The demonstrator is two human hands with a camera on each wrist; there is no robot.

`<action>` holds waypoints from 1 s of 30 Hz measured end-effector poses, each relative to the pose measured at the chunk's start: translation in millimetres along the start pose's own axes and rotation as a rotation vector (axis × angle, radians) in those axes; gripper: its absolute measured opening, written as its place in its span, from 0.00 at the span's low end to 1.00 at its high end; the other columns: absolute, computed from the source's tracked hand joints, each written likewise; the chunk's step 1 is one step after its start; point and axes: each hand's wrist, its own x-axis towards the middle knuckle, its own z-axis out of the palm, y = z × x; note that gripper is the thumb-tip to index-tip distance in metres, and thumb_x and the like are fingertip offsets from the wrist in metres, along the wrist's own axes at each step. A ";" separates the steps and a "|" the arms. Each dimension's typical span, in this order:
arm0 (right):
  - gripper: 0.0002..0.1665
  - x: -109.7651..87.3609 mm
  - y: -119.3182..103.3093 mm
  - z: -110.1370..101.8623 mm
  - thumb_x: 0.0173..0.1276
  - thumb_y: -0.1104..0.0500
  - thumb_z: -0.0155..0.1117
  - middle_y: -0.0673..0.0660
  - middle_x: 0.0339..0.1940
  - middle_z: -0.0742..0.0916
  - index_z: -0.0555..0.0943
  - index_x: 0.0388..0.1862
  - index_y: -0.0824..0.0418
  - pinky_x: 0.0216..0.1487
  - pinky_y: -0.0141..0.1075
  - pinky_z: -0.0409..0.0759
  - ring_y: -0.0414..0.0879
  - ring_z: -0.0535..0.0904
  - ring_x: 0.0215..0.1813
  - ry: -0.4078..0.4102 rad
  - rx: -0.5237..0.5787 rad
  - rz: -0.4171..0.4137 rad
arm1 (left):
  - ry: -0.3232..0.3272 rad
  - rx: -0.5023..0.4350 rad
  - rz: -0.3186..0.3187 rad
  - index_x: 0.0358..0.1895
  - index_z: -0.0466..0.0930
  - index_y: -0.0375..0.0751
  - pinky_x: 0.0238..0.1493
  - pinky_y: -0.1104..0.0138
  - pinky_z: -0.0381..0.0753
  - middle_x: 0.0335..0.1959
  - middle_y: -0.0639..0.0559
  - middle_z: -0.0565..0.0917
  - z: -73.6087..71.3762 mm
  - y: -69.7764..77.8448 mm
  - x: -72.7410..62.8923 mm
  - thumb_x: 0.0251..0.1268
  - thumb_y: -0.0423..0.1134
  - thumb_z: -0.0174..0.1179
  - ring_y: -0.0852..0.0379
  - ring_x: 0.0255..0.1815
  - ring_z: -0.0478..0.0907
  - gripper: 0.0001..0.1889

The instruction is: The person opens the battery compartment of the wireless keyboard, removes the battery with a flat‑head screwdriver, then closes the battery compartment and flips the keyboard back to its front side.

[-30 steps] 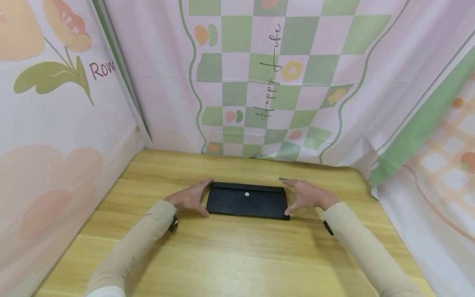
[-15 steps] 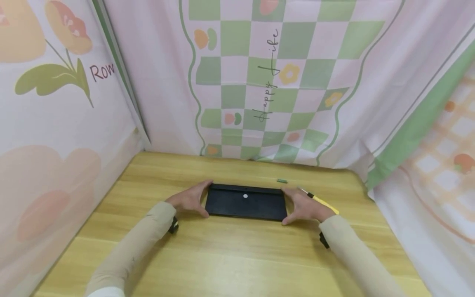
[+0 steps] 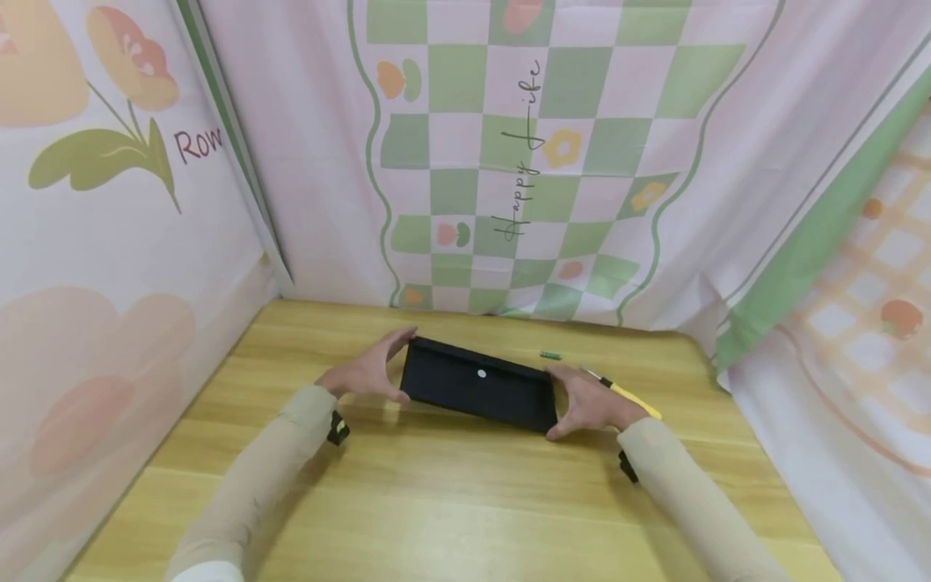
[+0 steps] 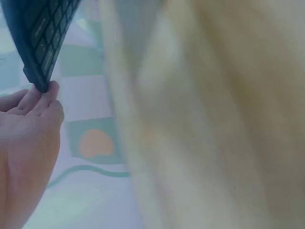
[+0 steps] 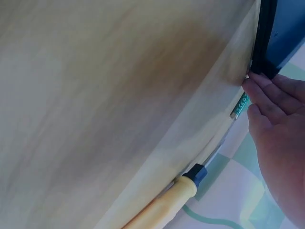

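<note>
A black keyboard (image 3: 465,394) is held underside up, a round white sticker on it. My left hand (image 3: 367,372) grips its left end, thumb on the near edge and fingers on the far edge, with that end raised off the table. At the lower right end, my right hand (image 3: 591,402) grips the same two edges. The left wrist view catches keys on the down-facing side of the keyboard (image 4: 45,36) above the fingertips (image 4: 51,90). In the right wrist view the fingers (image 5: 269,95) touch a corner of the keyboard (image 5: 288,31).
A small green battery (image 3: 550,355) lies on the wooden table (image 3: 451,501) behind the keyboard's right end. Beside my right hand lies a screwdriver (image 3: 634,399) with a yellow handle. Patterned curtains (image 3: 509,162) stand along the back and sides.
The keyboard's left end has come up off the table with my left hand, so it now slants down to the right. My right hand has shifted slightly left, uncovering the battery and screwdriver.
</note>
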 end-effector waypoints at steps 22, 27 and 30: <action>0.74 26.1 -64.3 -82.4 0.54 0.38 0.85 0.66 0.85 0.65 0.54 0.87 0.65 0.82 0.63 0.62 0.68 0.61 0.84 -0.034 0.027 -0.077 | 0.116 0.253 0.163 0.85 0.44 0.30 0.88 0.53 0.54 0.81 0.33 0.63 -46.3 150.2 42.2 0.50 0.41 0.80 0.37 0.86 0.57 0.64; 0.74 33.4 -81.3 -109.1 0.55 0.35 0.84 0.65 0.86 0.65 0.53 0.87 0.64 0.83 0.62 0.62 0.66 0.62 0.84 -0.012 0.017 -0.121 | 0.127 0.317 0.102 0.87 0.45 0.38 0.87 0.52 0.58 0.79 0.37 0.68 -51.2 166.4 50.0 0.47 0.47 0.81 0.41 0.83 0.63 0.66; 0.71 38.3 -92.7 -124.5 0.57 0.35 0.82 0.65 0.85 0.66 0.54 0.87 0.63 0.83 0.62 0.63 0.65 0.62 0.84 0.011 -0.007 -0.144 | 0.131 0.334 0.099 0.87 0.46 0.38 0.87 0.53 0.59 0.77 0.39 0.71 -50.6 171.8 56.5 0.46 0.49 0.81 0.43 0.81 0.65 0.67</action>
